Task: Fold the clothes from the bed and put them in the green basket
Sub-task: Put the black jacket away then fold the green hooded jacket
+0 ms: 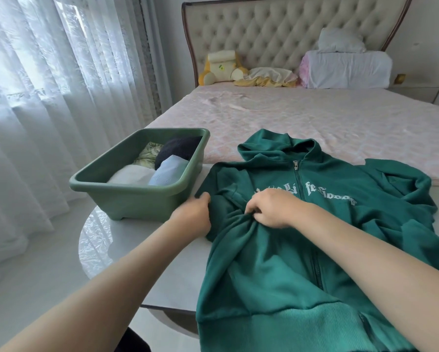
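— Where do we have the green hoodie [264, 288]?

— We have it spread front-up on the white surface [106, 240] with the zip closed. Its hood reaches onto the edge of the bed [289, 115], and its ribbed hem hangs toward us.

— And our hands?

— Our left hand [197, 214] grips the hoodie's edge on the side next to the green basket [137, 199], fingers curled round the cloth. Our right hand [271, 210] pinches a bunch of fabric on the chest, right at the white lettering, and the cloth gathers into folds under it.

— What do we see in the basket?

— It stands on the surface just left of the hoodie. It holds folded clothes: a white piece [129, 175], a light blue one [169, 171], a dark one [180, 147] and a floral one [147, 153] at the back.

— Anything else around us?

— We see pillows [345, 69] and a yellow plush toy [221, 67] against the tufted headboard [277, 29], and a sheer curtain [48, 85] on our left.
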`<control>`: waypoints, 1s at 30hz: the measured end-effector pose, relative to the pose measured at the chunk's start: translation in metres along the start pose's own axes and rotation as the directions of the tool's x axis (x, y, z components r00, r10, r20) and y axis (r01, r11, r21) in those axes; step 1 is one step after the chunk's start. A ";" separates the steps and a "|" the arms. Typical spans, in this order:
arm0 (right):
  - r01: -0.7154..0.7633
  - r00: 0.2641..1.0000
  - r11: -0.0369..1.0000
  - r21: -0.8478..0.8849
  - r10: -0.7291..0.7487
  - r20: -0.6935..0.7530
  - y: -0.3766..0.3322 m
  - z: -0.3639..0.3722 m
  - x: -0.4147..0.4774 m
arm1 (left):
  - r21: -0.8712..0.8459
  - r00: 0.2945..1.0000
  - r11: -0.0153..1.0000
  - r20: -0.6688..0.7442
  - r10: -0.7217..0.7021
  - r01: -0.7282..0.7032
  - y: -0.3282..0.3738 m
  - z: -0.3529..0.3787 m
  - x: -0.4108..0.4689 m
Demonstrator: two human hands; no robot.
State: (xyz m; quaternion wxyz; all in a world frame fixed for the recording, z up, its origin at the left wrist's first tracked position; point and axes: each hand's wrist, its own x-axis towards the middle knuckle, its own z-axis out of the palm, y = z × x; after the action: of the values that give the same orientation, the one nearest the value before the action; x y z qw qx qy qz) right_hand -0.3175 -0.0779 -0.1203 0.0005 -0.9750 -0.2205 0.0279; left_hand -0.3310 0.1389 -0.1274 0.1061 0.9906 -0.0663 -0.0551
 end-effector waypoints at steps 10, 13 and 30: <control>-0.267 0.961 0.959 -0.093 0.272 0.044 0.017 -0.006 -0.008 | -0.024 0.950 0.989 -0.281 0.132 -0.145 0.032 -0.008 0.017; -0.213 0.963 0.958 0.193 0.240 -0.124 0.012 -0.011 -0.003 | -0.041 0.866 0.927 -0.375 0.331 -0.372 0.044 -0.032 0.015; -0.009 0.938 0.713 0.701 0.249 -0.241 -0.026 -0.069 0.041 | -0.309 0.907 0.902 -0.385 0.170 -0.300 0.009 -0.119 0.026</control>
State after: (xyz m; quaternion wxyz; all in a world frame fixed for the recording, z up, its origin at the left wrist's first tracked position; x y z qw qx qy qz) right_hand -0.2884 -0.0363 -0.0532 0.3967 -0.9085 -0.1216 -0.0496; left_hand -0.2915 0.1511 -0.0120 0.3024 0.9322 -0.1562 0.1232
